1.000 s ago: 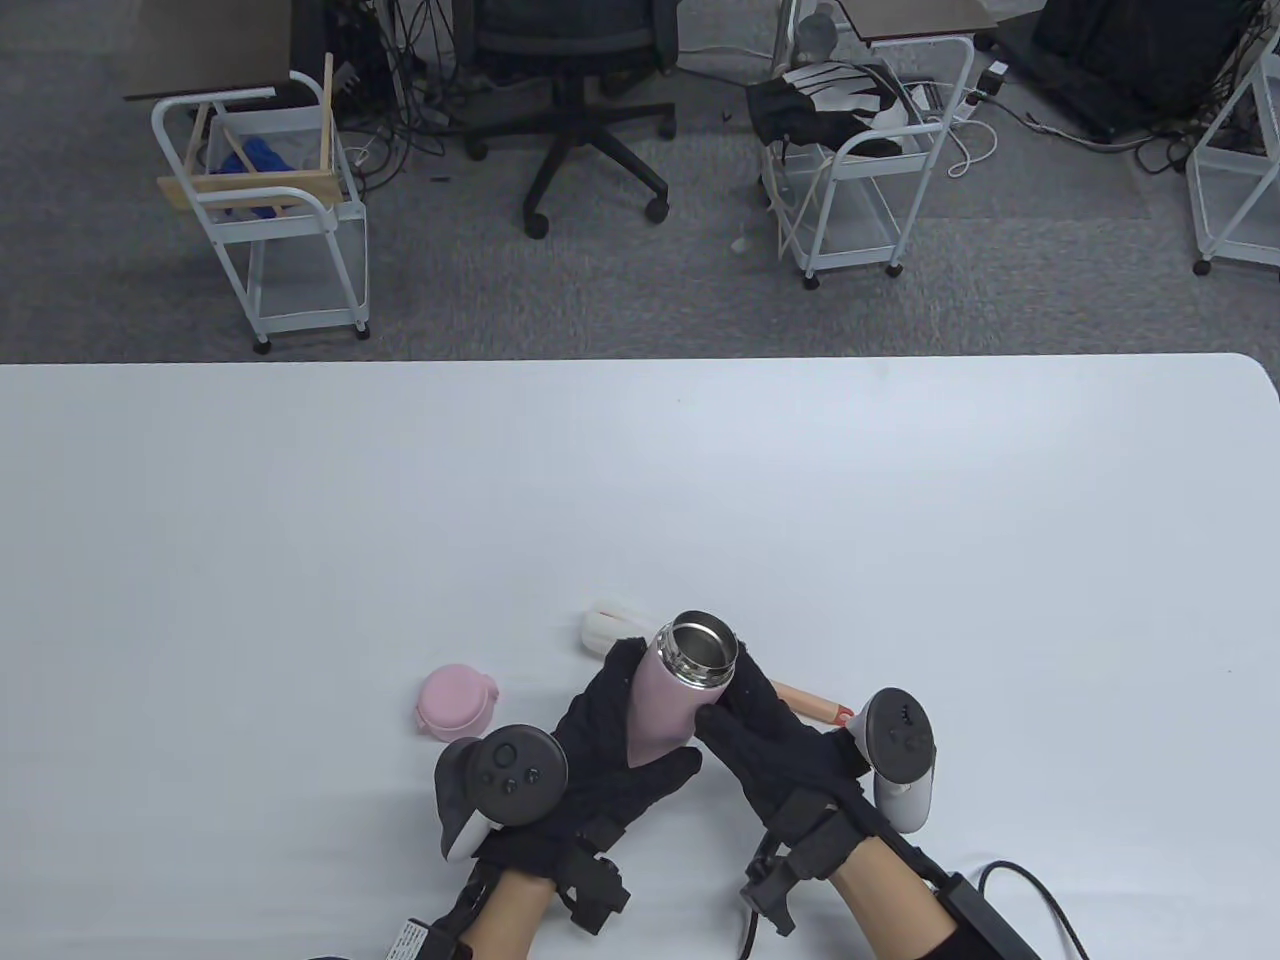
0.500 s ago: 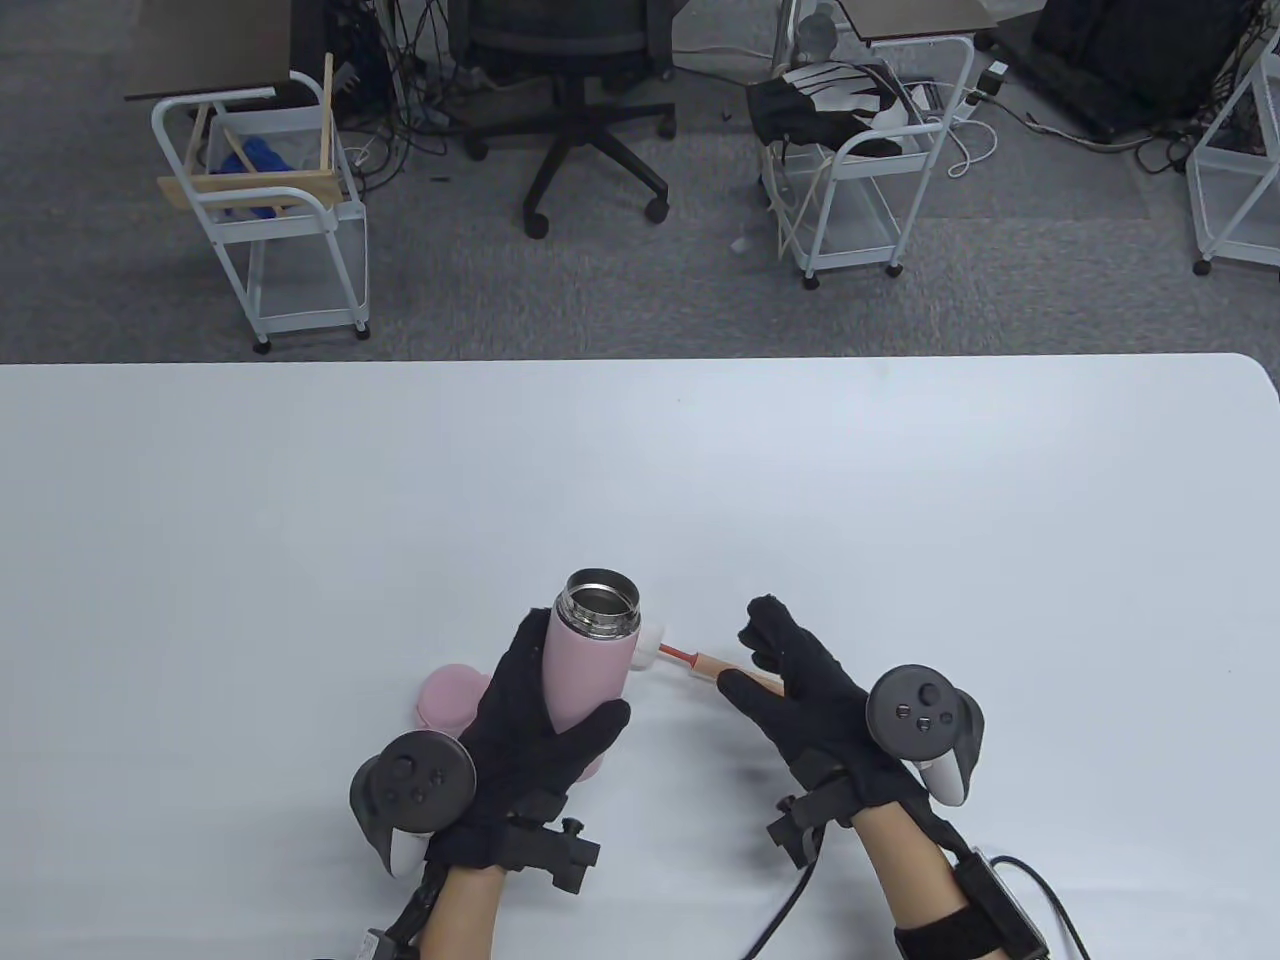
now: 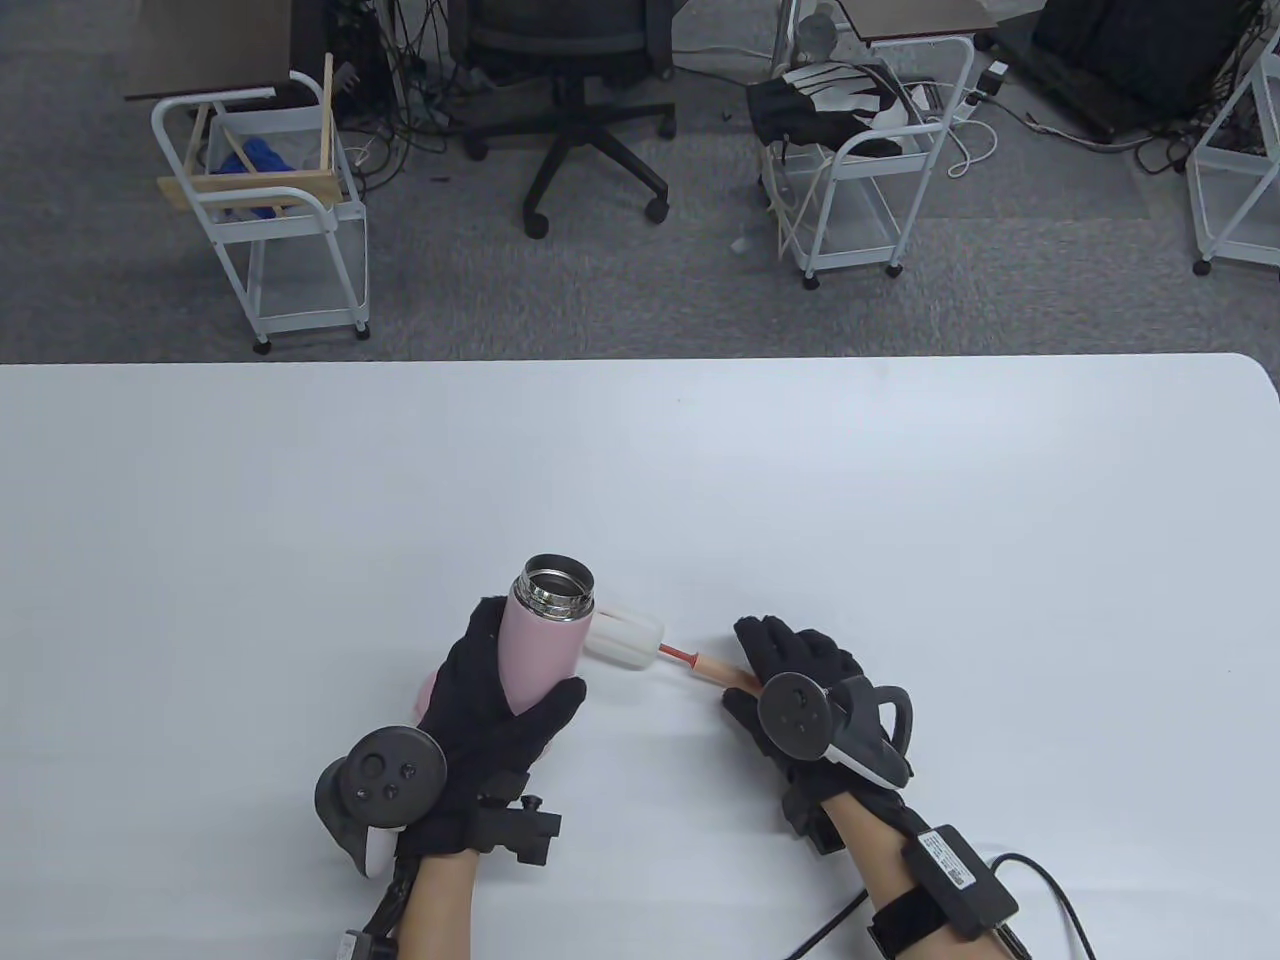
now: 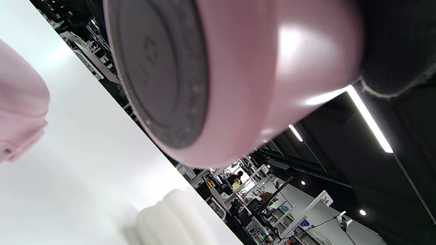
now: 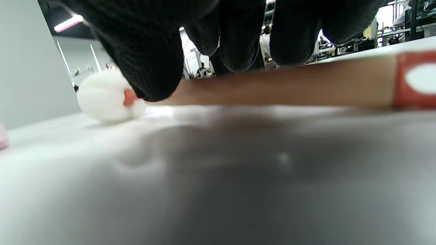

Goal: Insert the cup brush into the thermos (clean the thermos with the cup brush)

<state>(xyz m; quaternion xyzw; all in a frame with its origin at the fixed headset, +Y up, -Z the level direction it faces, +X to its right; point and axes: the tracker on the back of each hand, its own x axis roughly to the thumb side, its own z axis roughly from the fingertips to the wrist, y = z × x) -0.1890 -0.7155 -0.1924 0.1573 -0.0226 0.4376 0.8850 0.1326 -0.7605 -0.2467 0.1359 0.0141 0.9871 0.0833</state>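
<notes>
My left hand (image 3: pixel 520 665) grips the pink thermos (image 3: pixel 548 628) around its body and holds it tilted above the table, its open steel mouth (image 3: pixel 556 583) facing up and away. In the left wrist view its grey base (image 4: pixel 160 68) fills the frame. The cup brush lies on the table to the right of the thermos, with a white sponge head (image 3: pixel 625 640) and a wooden handle (image 3: pixel 712 669). My right hand (image 3: pixel 745 668) is down on the handle's near end. In the right wrist view the thumb (image 5: pixel 146 61) sits in front of the handle (image 5: pixel 289 85) and the fingers (image 5: pixel 238 44) behind it.
The thermos's pink lid (image 4: pixel 20 112) lies on the white table (image 3: pixel 900 500) under my left hand, mostly hidden in the table view. Rolling carts (image 3: pixel 280 230) and an office chair (image 3: pixel 590 120) stand on the floor beyond the far edge.
My left hand carried the thermos further left and away from the brush. My right hand let go of the thermos, moved right, dropped onto the brush handle and curled its fingers around it.
</notes>
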